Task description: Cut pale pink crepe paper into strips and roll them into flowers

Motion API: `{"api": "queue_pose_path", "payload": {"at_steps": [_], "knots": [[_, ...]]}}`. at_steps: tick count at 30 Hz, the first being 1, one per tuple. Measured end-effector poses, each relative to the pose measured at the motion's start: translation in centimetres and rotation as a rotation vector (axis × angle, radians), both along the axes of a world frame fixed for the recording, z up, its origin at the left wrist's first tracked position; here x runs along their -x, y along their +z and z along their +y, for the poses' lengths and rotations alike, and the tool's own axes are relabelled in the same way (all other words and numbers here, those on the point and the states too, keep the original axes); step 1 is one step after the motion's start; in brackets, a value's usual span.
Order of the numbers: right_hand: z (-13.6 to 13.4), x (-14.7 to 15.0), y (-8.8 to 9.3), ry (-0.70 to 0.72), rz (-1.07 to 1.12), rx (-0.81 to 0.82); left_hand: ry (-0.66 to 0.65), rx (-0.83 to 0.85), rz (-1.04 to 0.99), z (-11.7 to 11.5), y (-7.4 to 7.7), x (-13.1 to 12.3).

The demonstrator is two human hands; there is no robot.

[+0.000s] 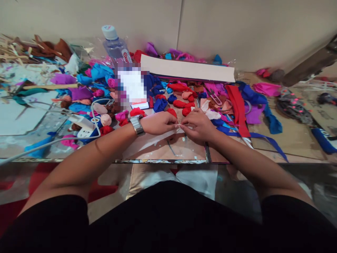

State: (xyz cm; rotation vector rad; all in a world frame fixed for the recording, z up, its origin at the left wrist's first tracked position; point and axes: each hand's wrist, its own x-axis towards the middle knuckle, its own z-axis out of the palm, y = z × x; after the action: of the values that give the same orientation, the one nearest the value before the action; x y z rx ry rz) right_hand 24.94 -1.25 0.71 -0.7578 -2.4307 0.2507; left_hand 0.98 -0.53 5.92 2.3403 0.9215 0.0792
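Bare board (181, 149) lies at 6 o'clock of both hands, open to the table edge. At 12 o'clock, red and blue fabric bundles (181, 102) crowd close, backed by a long white strip (187, 69). At 9 o'clock, a white charger and cable (84, 123) obstruct. At 3 o'clock, a red ribbon (238, 109) crosses. The bottle (116, 45) stands at 11 o'clock.

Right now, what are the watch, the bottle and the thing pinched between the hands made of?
Watch: looks metal, silvery link band with sheen. Bottle: clear plastic, see-through wall, pale cap. Strip pinched by left hand and right hand: thin, pale, possibly paper or fabric; too small to tell.
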Motion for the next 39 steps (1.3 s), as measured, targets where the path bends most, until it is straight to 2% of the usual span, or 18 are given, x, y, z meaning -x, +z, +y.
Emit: {"api": "queue_pose_path", "payload": {"at_steps": [12,24,27,34,37,39], "knots": [[-0.01,0.08,-0.39,-0.041,0.037,0.018,0.039,-0.002,-0.016,0.02,-0.16,-0.13],[-0.13,0.41,-0.60,-0.088,0.104,-0.033,0.105,0.097,-0.092,0.02,0.25,0.18],[-0.30,0.46,-0.28,-0.094,0.124,-0.052,0.131,0.191,-0.147,-0.07,0.38,0.12],[-0.38,0.33,-0.01,-0.042,0.144,-0.065,0.160,0.575,-0.319,0.22,-0.14,0.34],[-0.25,0.23,-0.14,-0.030,0.147,-0.069,0.179,0.649,-0.370,0.18,-0.03,0.40],[-0.20,0.21,-0.17,-0.034,0.156,-0.089,0.190,0.634,-0.383,0.12,0.01,0.42]]}}
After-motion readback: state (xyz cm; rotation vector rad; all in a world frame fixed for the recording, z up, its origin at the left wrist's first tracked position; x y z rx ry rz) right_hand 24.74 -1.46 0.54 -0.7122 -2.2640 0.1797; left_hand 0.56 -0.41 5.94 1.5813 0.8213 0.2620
